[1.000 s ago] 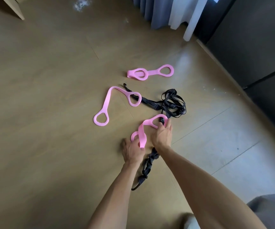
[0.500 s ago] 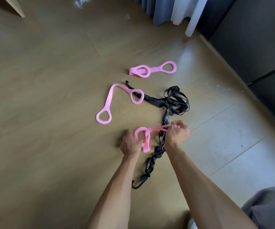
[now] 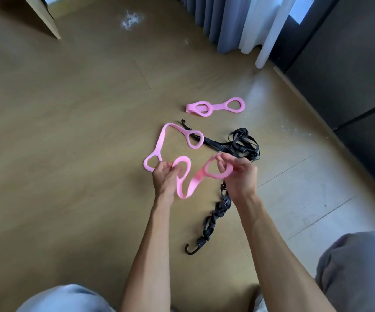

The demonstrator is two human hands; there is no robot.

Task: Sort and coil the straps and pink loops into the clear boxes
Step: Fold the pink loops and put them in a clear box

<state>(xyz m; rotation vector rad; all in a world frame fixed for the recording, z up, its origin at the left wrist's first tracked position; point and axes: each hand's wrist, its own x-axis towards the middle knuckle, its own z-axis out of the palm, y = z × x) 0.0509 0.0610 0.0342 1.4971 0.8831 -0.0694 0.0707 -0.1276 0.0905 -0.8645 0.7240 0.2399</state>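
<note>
- While we hold one pink loop [image 3: 191,188] up off the floor [image 3: 69,131], our left hand [image 3: 166,179] pinches one ring end and our right hand [image 3: 238,174] curls its fingers through the other, so the middle sags free between them, ready, we judge, for folding.
- Two more loops lie on the floor: a long one [image 3: 162,140] just beyond our left hand, a folded one [image 3: 213,106] farther off.
- Beneath our right hand the black strap [image 3: 218,212] lies untouched, tangled at its far end, probably left for later.
- No clear boxes show here.
</note>
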